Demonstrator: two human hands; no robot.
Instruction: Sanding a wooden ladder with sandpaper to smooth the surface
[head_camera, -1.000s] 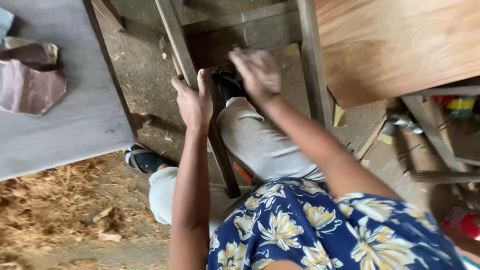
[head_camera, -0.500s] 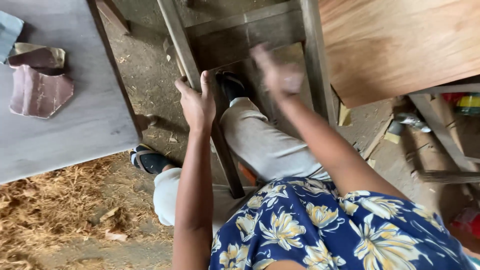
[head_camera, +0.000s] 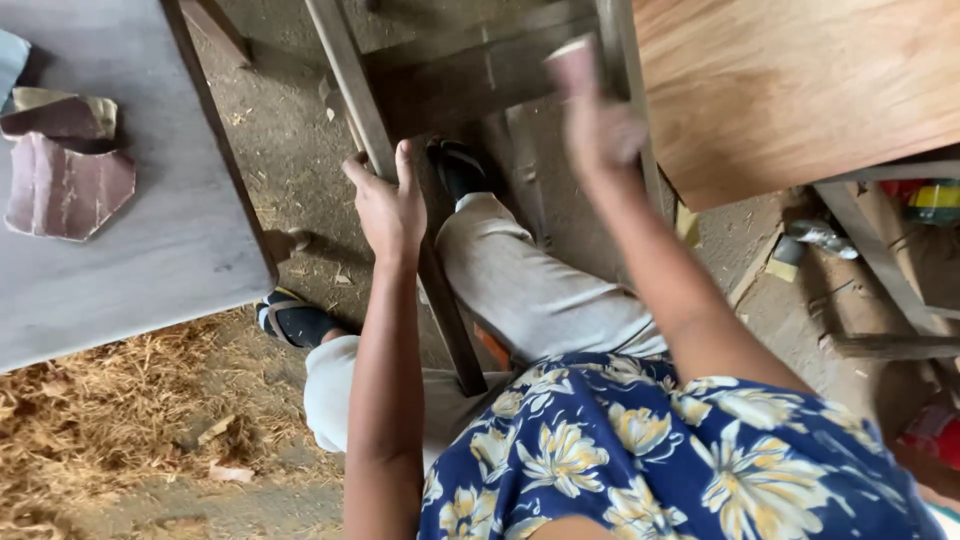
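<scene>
A dark wooden frame stands on the floor between my knees. My left hand (head_camera: 388, 205) is wrapped around its left leg (head_camera: 345, 70), thumb on one side and fingers on the other. My right hand (head_camera: 605, 130) is blurred, raised beside the frame's right leg (head_camera: 612, 30) just past the end of the cross rail (head_camera: 460, 75). A small reddish sandpaper piece (head_camera: 572, 52) shows at its fingertips, pressed against the wood.
A grey table (head_camera: 150, 240) at the left carries torn reddish sandpaper sheets (head_camera: 65, 185). An orange-brown plywood sheet (head_camera: 800, 80) fills the upper right. Wood shavings (head_camera: 90, 400) cover the floor at the lower left. Scrap wood and a can (head_camera: 935, 200) lie at the right.
My right hand has swept from the middle of the cross rail to the right and up, to the frame's right leg. My left hand has kept its grip on the left leg.
</scene>
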